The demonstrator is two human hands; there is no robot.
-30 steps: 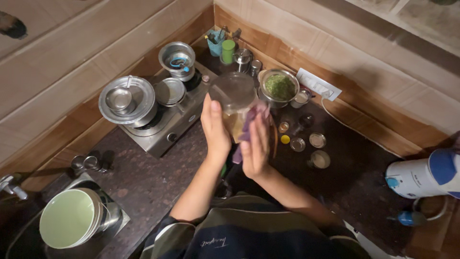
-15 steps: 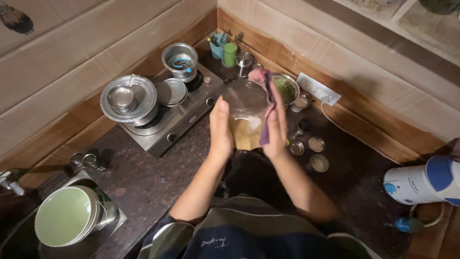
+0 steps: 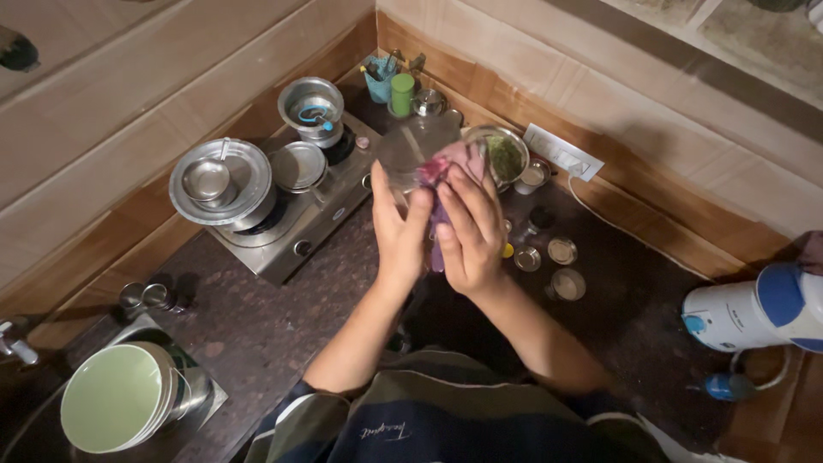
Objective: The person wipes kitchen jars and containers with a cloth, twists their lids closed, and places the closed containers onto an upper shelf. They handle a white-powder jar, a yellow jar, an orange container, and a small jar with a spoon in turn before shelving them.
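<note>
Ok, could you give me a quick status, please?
Left hand grips clear jar. Right hand presses purple cloth on it. Nothing in the way.

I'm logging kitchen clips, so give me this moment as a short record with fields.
left hand: grips clear jar
right hand: presses purple cloth on jar
behind jar: steel bowl of green stuff
stove: carries steel pots, lids
sink corner: stacked green bowls
far right: white and blue mixer
counter: dark stone

Two-burner steel stove with pots at far left, pale green bowls near left, bowl of green herbs at far centre, white-and-blue mixer grinder at right.
</note>
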